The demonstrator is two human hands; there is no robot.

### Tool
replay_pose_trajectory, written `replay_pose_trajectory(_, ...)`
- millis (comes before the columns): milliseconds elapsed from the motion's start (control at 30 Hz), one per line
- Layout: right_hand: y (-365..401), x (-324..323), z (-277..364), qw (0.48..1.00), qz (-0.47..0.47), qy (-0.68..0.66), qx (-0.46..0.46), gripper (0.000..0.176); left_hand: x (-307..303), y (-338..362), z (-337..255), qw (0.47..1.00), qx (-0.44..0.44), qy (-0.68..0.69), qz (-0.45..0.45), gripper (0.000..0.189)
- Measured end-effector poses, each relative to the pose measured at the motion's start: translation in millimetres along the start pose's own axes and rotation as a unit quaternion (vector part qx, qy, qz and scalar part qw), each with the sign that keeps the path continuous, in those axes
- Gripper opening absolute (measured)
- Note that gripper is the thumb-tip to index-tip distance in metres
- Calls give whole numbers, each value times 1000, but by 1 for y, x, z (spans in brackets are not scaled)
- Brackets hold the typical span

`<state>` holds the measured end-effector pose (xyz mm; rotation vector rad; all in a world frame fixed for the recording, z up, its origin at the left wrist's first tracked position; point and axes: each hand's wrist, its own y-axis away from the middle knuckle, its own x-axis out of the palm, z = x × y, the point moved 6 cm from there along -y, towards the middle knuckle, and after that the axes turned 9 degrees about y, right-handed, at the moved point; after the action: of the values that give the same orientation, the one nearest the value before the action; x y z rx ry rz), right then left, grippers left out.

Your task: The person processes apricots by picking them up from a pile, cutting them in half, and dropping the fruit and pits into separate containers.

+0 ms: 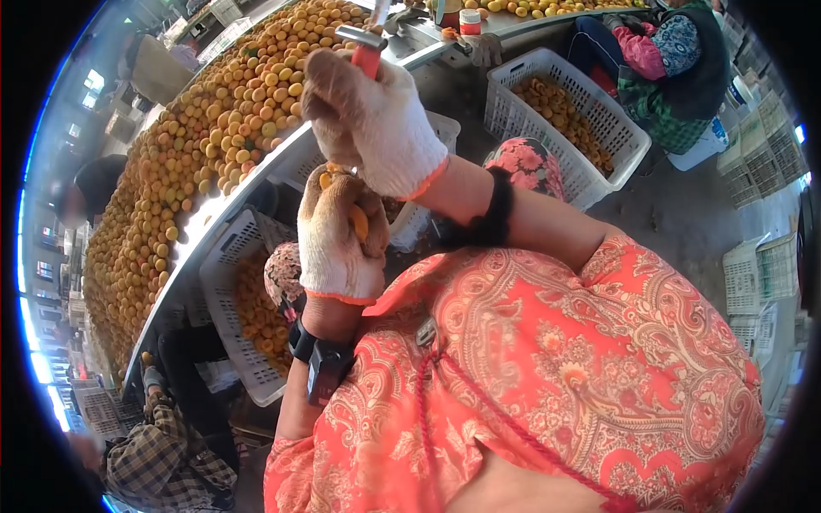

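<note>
My left hand (pixel 344 235), in a white knit glove with a stained palm and fingers, is closed around a cut apricot (pixel 357 222). Orange flesh shows between the fingers and near the thumb. Right above it, my right hand (pixel 376 124), gloved the same way, is wrapped round a red-handled tool (pixel 366 58) with a metal crosspiece at its top. The lower fingers of that hand meet the fingertips of my left hand at the fruit, and hide part of it.
A sloping table piled with whole apricots (pixel 231 120) runs along the left. Below stand a white crate (pixel 224 286) and a larger crate (pixel 560 73), both holding apricot pieces. A small red-and-white jar (pixel 469 23) stands at the back. Other people sit right (pixel 676 51) and lower left (pixel 162 457).
</note>
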<state>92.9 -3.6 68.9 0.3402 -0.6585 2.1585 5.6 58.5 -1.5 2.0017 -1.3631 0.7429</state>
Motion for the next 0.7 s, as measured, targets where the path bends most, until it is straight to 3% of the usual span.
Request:
replay_pose_trajectory(100, -5, -9, -15, 992, -35, -112, 43, 37, 11, 5, -2, 1000, -9, 2, 17, 4)
replay_pose_trajectory(133, -5, -10, -18, 992, -34, -112, 44, 37, 8, 4, -2, 1000, -8, 2, 16, 4)
replay_pose_trajectory(200, -2, -9, -16, 999, -18, 18, 21, 33, 0, -1, -1, 999, -23, -16, 42, 5)
replay_pose_trajectory(300, -7, -14, -2, 998, 21, 52, -9, 28, -1, -2, -8, 998, -20, -49, 24, 7)
replay_pose_trajectory(500, -8, -13, -5, 995, 31, -74, 66, 37, 5, -4, 5, 994, -72, -1, 83, 14)
replay_pose_trajectory(700, -12, -20, -19, 994, -24, -94, 40, 35, 3, -1, 15, 981, -126, 104, 108, 17)
